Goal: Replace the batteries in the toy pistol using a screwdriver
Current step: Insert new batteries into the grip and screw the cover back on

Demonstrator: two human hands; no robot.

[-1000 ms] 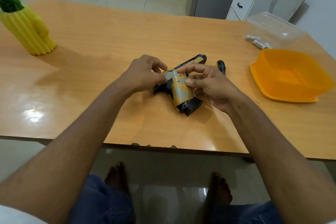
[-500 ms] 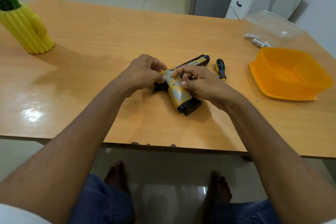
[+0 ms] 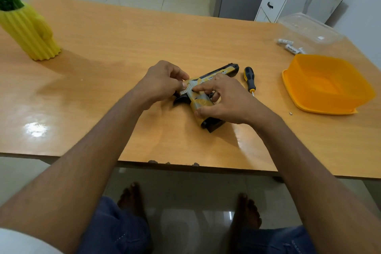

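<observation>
We see toy pistol (image 3: 201,105) on table (image 3: 123,47), gripped by both hands: left hand (image 3: 162,82) pinches rear of slide, right hand (image 3: 224,101) curls round grip (thumb on handle). Screwdriver (image 3: 249,78) just right of right hand, untouched.

Your left hand (image 3: 162,82) grips the rear of the yellow-and-black toy pistol (image 3: 201,99), which lies on the wooden table (image 3: 144,43). Your right hand (image 3: 226,101) curls around its grip, thumb on the yellow side. Just right of the muzzle lies the screwdriver (image 3: 249,79), untouched. Farther right sits an orange tub (image 3: 327,84), with loose batteries (image 3: 289,46) and a clear container (image 3: 309,29) behind it. A yellow ribbed planter (image 3: 28,33) stands far left.
</observation>
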